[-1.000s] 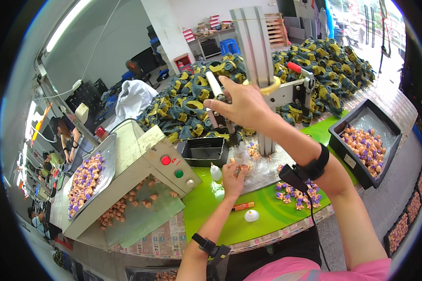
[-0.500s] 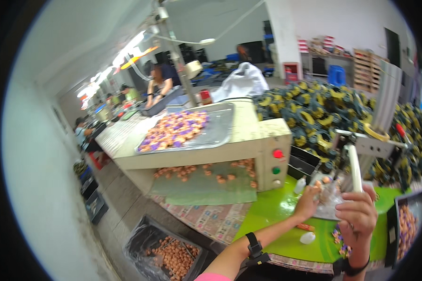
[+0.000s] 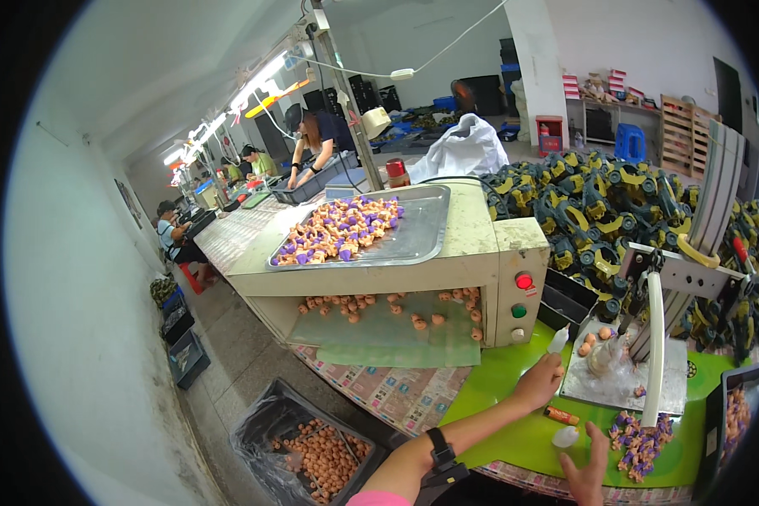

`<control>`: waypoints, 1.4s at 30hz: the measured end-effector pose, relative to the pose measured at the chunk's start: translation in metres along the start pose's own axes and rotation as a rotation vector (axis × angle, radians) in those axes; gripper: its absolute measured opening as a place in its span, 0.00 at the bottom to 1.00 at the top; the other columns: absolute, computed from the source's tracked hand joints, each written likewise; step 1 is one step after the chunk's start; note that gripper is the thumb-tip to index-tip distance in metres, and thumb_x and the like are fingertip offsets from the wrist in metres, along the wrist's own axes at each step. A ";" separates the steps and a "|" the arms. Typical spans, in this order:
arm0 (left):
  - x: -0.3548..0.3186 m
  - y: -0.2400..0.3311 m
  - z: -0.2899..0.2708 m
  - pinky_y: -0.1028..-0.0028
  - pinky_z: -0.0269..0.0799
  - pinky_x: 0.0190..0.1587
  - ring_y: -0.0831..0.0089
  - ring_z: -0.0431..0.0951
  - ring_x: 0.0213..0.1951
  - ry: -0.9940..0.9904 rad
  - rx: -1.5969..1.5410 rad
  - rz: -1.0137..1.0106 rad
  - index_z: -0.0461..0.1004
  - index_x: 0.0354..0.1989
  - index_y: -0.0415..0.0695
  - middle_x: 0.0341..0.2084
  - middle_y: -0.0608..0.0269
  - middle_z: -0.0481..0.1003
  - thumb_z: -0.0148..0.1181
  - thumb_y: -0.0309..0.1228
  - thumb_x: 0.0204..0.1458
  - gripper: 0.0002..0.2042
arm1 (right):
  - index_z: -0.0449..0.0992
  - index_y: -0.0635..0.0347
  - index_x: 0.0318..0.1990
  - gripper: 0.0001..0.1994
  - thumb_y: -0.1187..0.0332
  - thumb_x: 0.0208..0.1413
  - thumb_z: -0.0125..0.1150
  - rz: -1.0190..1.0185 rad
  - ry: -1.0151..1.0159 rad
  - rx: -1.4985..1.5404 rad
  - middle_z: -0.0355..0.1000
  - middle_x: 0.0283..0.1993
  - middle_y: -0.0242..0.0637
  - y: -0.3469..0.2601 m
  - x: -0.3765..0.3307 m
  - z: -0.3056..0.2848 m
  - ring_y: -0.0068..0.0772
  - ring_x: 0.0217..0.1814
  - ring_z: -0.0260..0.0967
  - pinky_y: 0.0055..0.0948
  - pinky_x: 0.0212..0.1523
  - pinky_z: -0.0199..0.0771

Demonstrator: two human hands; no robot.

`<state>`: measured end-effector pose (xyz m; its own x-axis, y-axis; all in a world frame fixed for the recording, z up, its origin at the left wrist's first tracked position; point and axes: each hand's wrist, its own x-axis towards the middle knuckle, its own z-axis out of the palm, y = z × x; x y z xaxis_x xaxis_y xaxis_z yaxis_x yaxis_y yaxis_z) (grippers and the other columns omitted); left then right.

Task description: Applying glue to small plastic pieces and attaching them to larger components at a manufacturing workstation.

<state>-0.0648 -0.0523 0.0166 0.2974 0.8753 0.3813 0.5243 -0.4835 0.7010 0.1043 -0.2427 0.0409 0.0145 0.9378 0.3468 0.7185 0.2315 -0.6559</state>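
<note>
Left hand, fingers curled shut, rests at the grey mat's left edge on the green worktop. Right hand hovers open beside a white cap; the orange piece, lengthwise left-right, lies between both hands.

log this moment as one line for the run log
left hand: on green table, fingertips at small white bottle | right hand: open, low by white cap and purple toy parts | orange marker between hands
</note>
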 end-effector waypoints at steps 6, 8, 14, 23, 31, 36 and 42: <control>-0.042 0.014 -0.032 0.81 0.67 0.31 0.84 0.70 0.33 -0.262 -0.961 -0.565 0.70 0.46 0.44 0.32 0.72 0.70 0.58 0.34 0.57 0.12 | 0.72 0.62 0.47 0.23 0.71 0.40 0.70 0.104 -0.052 0.192 0.72 0.44 0.47 0.006 0.011 0.019 0.51 0.44 0.70 0.39 0.46 0.69; -0.065 0.021 -0.044 0.84 0.66 0.32 0.88 0.68 0.32 -0.312 -1.297 -0.776 0.70 0.47 0.44 0.32 0.75 0.69 0.57 0.36 0.59 0.13 | 0.71 0.62 0.47 0.23 0.71 0.41 0.69 0.076 -0.065 0.189 0.72 0.43 0.47 0.011 0.015 0.022 0.50 0.43 0.70 0.40 0.45 0.69; -0.119 0.039 -0.063 0.82 0.67 0.35 0.81 0.67 0.34 -0.311 -1.679 -0.900 0.67 0.52 0.42 0.36 0.69 0.70 0.57 0.36 0.59 0.17 | 0.71 0.65 0.48 0.18 0.71 0.49 0.64 0.129 -0.054 0.425 0.71 0.38 0.43 -0.010 0.012 -0.001 0.40 0.40 0.70 0.34 0.42 0.70; -0.137 0.052 -0.042 0.80 0.71 0.38 0.80 0.71 0.38 -0.370 -1.741 -0.905 0.67 0.54 0.45 0.41 0.66 0.71 0.51 0.34 0.62 0.14 | 0.71 0.61 0.44 0.22 0.67 0.42 0.74 0.544 0.110 0.784 0.71 0.39 0.30 -0.034 -0.011 -0.032 0.19 0.35 0.70 0.19 0.33 0.72; -0.140 0.061 -0.044 0.80 0.71 0.39 0.80 0.72 0.40 -0.329 -1.616 -0.947 0.68 0.54 0.44 0.41 0.66 0.73 0.50 0.30 0.62 0.13 | 0.77 0.64 0.37 0.16 0.69 0.41 0.76 0.170 0.144 0.409 0.76 0.30 0.34 -0.042 -0.006 -0.033 0.23 0.31 0.73 0.24 0.32 0.72; -0.140 0.058 -0.042 0.76 0.72 0.39 0.79 0.73 0.37 -0.318 -1.643 -0.927 0.67 0.55 0.42 0.41 0.61 0.73 0.51 0.31 0.62 0.14 | 0.75 0.62 0.37 0.19 0.67 0.38 0.77 0.198 0.111 0.425 0.70 0.32 0.34 -0.041 -0.007 -0.030 0.29 0.32 0.66 0.26 0.32 0.65; -0.139 0.058 -0.041 0.80 0.72 0.38 0.80 0.73 0.40 -0.344 -1.583 -0.929 0.68 0.54 0.44 0.41 0.67 0.73 0.50 0.32 0.62 0.14 | 0.76 0.62 0.36 0.18 0.68 0.38 0.77 0.211 0.100 0.389 0.70 0.31 0.35 -0.041 -0.005 -0.031 0.30 0.32 0.66 0.27 0.32 0.65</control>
<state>-0.1084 -0.2016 0.0290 0.6211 0.6831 -0.3843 -0.4812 0.7194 0.5010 0.0965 -0.2651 0.0865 0.2134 0.9498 0.2286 0.3781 0.1355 -0.9158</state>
